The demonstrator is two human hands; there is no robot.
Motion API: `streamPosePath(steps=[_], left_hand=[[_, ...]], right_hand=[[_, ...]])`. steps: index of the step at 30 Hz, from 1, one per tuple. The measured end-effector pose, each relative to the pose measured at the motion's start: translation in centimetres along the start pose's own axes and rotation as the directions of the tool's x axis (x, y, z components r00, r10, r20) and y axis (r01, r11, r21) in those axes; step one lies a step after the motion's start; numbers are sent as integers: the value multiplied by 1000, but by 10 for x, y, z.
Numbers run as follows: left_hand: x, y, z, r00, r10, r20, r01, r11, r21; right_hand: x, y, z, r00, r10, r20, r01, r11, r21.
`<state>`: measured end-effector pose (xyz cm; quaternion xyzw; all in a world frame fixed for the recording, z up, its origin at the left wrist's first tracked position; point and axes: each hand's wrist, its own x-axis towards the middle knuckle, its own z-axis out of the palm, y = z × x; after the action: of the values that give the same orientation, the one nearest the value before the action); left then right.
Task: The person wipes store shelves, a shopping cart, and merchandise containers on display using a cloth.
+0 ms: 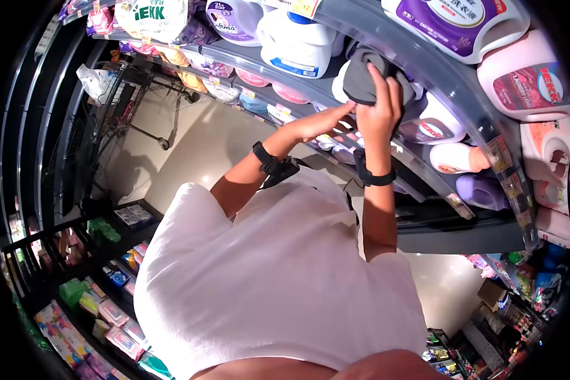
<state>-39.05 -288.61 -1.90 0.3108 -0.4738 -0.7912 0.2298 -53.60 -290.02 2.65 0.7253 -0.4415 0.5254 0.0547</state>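
My right hand (380, 107) is up at the detergent shelf, its fingers pressed over a folded grey cloth (363, 79) with a dark edge. The cloth lies against a white bottle (339, 82) that it partly covers. My left hand (323, 123) reaches in from the left with its fingers stretched out, the tips at the cloth's lower edge. Whether they touch it I cannot tell. Left of the cloth stands a white detergent jug (296, 47) with a blue cap. To the right of my right hand is a white bottle with a purple label (432, 120).
A pink laundry jug (519, 82) and a purple-labelled jug (456, 25) stand on the upper shelf. Its grey front rail (418, 57) runs close above my hands. A wire cart (117, 95) stands at the left on the tiled floor (190, 139). Packets fill a shelf (117, 316) at lower left.
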Motion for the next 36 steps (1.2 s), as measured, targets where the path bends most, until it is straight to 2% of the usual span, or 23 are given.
streamPosePath(steps=[1,3,5,7,8,9,10,11,13,14,16,18,19,21,23,24,25,26,27,28,30,33,36], left_hand=[[5,-1,-4,996,73,52,-67,992,-110],[9,-7,-8,980,112,-162,-148,961,-235],[17,-19,-25,966,150,-211,-210,930,-302],[14,-27,-31,940,204,-274,-272,933,-236],[17,-39,-37,931,221,-291,-294,927,-235],[21,-51,-45,920,241,-309,-319,919,-232],[12,-48,-39,929,102,-357,-226,918,-325],[9,-55,-46,929,101,-357,-226,918,-326],[4,-67,-57,943,-87,-322,-6,960,-278],[0,-68,-57,926,-96,-365,6,971,-239],[-6,-63,-60,932,55,-358,-87,994,-72],[-18,-19,-34,837,392,-381,-318,916,242],[-19,-6,-31,824,462,-327,-356,872,336],[-9,21,-34,766,621,-167,-459,710,534],[7,38,-30,775,630,-48,-492,649,580],[24,36,-29,698,714,-48,-424,467,776],[39,31,-28,649,742,-171,-382,512,770],[56,23,-42,590,803,-89,-314,330,890],[62,27,-42,598,794,-110,-215,291,932],[59,19,-47,504,860,-82,-307,267,913],[57,39,-45,498,866,-32,-285,199,938],[60,57,-29,606,789,-95,-359,379,853],[73,57,-29,621,783,-36,-464,404,788]], right_hand=[[3,1,4,994,7,107,-1,998,-59],[2,-8,14,980,0,197,43,976,-213],[-7,-21,18,936,85,342,46,933,-357],[-20,-19,30,917,44,396,26,985,-170],[-39,-11,43,855,139,499,-111,990,-86],[-56,-7,52,692,325,645,-390,920,-45],[-71,3,60,803,190,565,-203,978,-41],[-89,14,69,875,32,482,-8,999,-53],[-99,11,73,743,227,630,-307,952,18],[-103,9,75,655,318,685,-449,893,15],[-107,8,74,839,181,512,-317,929,191],[-96,5,63,950,131,285,-134,991,-10],[-90,6,58,988,37,151,-22,995,-99],[-95,16,54,964,211,162,-155,941,-301],[-107,27,49,942,235,241,-94,872,-481],[-119,41,50,912,296,283,-147,882,-448],[-126,51,46,935,238,264,-112,903,-414],[-129,52,43,959,181,218,-64,887,-457],[-136,61,42,949,101,298,59,872,-485],[-130,42,35,982,96,164,-24,920,-391],[-137,37,44,946,238,219,-110,874,-474],[-139,25,51,908,352,225,-212,853,-477],[-125,25,47,921,358,152,-267,866,-422]])
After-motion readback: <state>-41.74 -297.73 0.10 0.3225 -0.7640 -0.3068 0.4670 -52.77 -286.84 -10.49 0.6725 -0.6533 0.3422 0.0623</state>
